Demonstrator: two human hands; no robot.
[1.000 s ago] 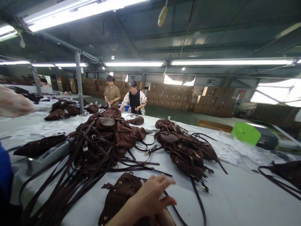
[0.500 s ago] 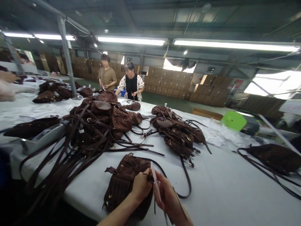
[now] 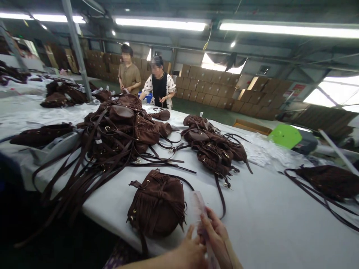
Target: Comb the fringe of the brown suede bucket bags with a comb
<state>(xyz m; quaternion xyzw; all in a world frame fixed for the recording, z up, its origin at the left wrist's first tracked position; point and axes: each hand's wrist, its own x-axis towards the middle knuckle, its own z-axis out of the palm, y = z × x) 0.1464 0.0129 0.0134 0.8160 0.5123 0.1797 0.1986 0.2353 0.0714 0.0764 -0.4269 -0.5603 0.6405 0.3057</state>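
Observation:
A brown fringed suede bag [image 3: 157,203] lies on the white table [image 3: 269,224] near its front edge, its strap curling to the right. Just to its right, both my hands meet over the table edge. My right hand [image 3: 215,237] is closed on a thin clear plastic strip [image 3: 199,207] that stands up from my fingers. My left hand [image 3: 190,252] is beside it with fingers curled at the strip's lower part; whether it grips the strip is unclear. Neither hand touches the bag.
A big heap of brown bags with long straps [image 3: 117,134] fills the left of the table, a smaller heap [image 3: 214,149] the middle, one more bag [image 3: 331,181] at right. Two people [image 3: 146,82] work at the far side. A green object [image 3: 284,135] and cardboard boxes [image 3: 224,93] stand behind.
My hands have come off the fringed bag and drawn back toward me. The plastic strip is now held upright to the right of the bag. The view has tilted down.

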